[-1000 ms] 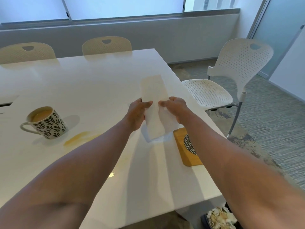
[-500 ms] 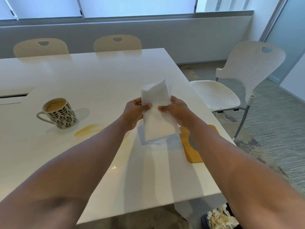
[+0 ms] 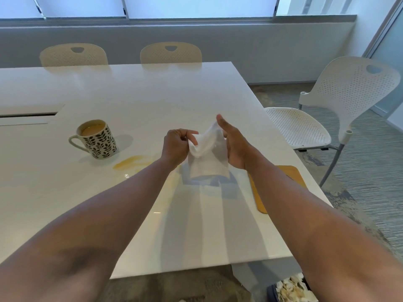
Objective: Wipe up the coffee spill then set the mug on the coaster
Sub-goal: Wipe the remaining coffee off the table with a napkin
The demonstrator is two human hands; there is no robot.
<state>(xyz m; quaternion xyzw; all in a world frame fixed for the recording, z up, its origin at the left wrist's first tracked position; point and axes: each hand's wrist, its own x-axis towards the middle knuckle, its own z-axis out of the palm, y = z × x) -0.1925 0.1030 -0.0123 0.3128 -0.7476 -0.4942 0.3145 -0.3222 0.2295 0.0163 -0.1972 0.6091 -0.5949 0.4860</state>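
I see the mug (image 3: 96, 138) at the left of the table (image 3: 152, 99), upright, handle pointing left, milky coffee inside. Just right of its base and in front lies the spill (image 3: 130, 162), a thin yellow-brown streak on the white top, not touching the mug.

Centre: left hand (image 3: 176, 147) is raised above the table, fingers curled, pinching the left edge of a white tissue (image 3: 207, 149). The tissue is bunched at the top between both hands; its lower part hangs loose, clear of the surface, shadow below it.

Right hand (image 3: 233, 147) is flat, fingers straight and together, palm pressed against the tissue's right side; I cannot tell whether its thumb grips the tissue.

The coaster (image 3: 283, 177), a wooden square, sits near the right table edge, mostly hidden under the right forearm. White chair (image 3: 340, 101) stands beyond on the floor.
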